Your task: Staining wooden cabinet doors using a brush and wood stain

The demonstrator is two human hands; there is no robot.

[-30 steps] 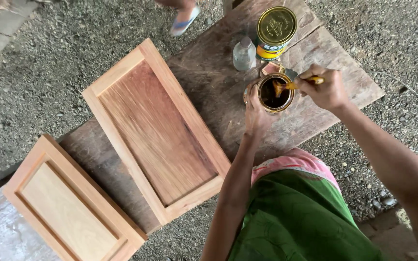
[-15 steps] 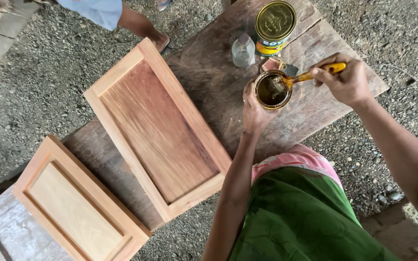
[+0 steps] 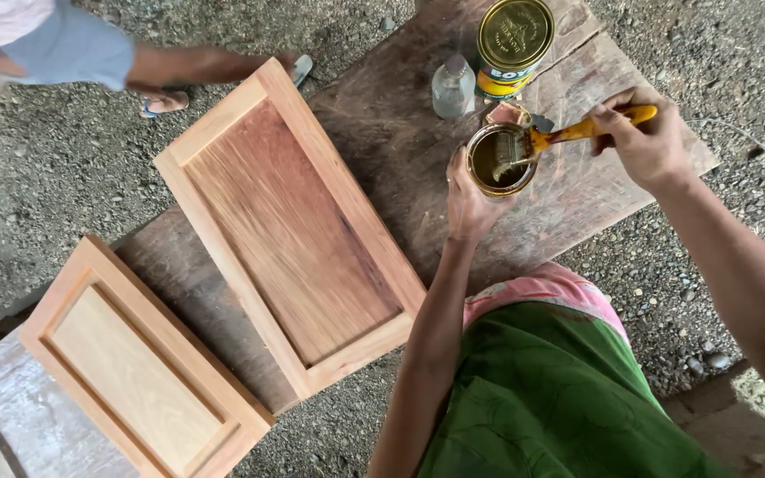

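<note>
Loading the brush: the left hand (image 3: 469, 202) grips the open varnish tin (image 3: 500, 159) while the right hand (image 3: 644, 142) grips the paintbrush (image 3: 560, 137), bristles at the rim. Next, judged: carrying the brush to the reddish panel door (image 3: 289, 226) without dripping on the worktop (image 3: 400, 133).

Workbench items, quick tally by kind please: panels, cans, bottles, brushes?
Wooden framed panels: 2, the reddish panel and the pale panel
Cans: 2, the open can steadied by the left hand, and the closed can
Clear bottles: 1, the bottle
Brushes: 1, the brush in the right hand
Total: 6
</note>
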